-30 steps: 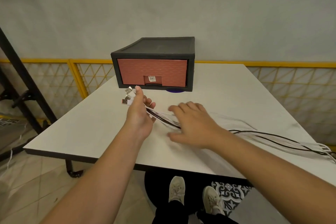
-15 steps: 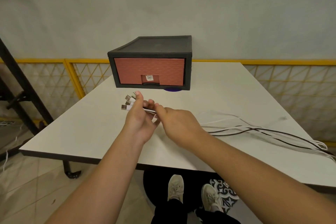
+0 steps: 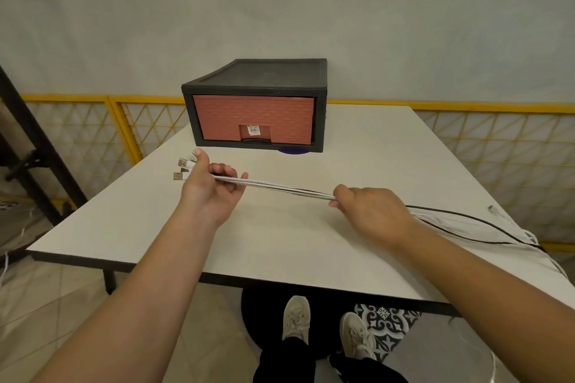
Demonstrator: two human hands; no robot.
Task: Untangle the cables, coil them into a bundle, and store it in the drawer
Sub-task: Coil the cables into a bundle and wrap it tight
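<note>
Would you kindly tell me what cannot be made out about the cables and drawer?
Head view:
Far ends of the cables: most drop past the right edge of the table.
Drawer contents: hidden by its shut front.
Cable count: strands overlap between left hand and right hand.

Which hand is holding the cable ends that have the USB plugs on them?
The left hand; the metal plugs stick out past its thumb. The right hand grips the same cables farther along, with only loose cord trailing behind it.
</note>
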